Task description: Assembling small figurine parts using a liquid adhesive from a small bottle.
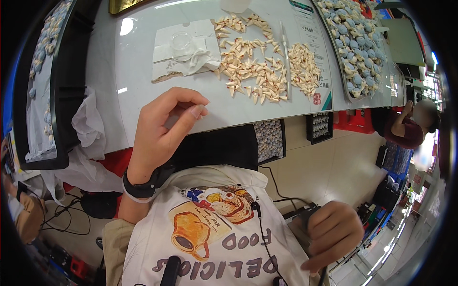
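My left hand [167, 126] is over the front edge of the white table [125, 66], its thumb and fingertips curled together in a pinch. Anything between those fingertips is too small to make out. My right hand [336, 233] is low at the right, away from the table, with its fingers curled in; it is slightly blurred and its inside is hidden. Beyond my left hand lie many small cream pointed pieces [255, 71], some with reddish ends. A thin silver pen-shaped tool [287, 62] lies among them. Left of them, a clear round dish [181, 44] and crumpled tissue [202, 61] sit on a whitish board [162, 66].
A tray of blue and cream pieces [358, 52] stands at the right; a black rack [67, 90] with similar pieces is at the left. White plastic bags [90, 124] hang beside it. Below the table are filled bins [269, 140]. Another person [410, 126] sits far right.
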`<state>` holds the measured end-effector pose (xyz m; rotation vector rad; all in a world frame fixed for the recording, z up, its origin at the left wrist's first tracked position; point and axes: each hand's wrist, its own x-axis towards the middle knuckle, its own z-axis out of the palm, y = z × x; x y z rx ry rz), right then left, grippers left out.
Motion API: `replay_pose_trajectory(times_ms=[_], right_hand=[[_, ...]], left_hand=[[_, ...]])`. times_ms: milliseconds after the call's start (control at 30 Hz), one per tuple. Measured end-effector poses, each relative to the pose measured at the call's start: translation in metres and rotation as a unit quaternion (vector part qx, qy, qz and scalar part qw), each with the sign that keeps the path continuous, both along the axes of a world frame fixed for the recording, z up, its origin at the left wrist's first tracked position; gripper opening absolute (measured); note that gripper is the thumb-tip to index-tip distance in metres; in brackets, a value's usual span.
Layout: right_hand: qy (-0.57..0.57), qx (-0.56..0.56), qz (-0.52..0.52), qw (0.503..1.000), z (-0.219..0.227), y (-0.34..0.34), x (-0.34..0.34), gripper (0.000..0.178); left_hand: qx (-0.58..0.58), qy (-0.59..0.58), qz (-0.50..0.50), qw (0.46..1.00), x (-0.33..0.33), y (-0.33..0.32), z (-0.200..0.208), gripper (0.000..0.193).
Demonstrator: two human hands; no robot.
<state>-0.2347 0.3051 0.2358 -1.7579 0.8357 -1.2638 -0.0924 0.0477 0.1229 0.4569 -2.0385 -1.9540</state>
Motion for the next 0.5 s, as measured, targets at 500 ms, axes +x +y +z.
replay_pose_trajectory(times_ms=[500], right_hand=[[-0.062,0.283,-0.719,0.631,0.018,0.018,0.035,0.040]], left_hand=[[-0.014,-0.019,0.004,1.000,0.000,-0.001,0.003,0.012]])
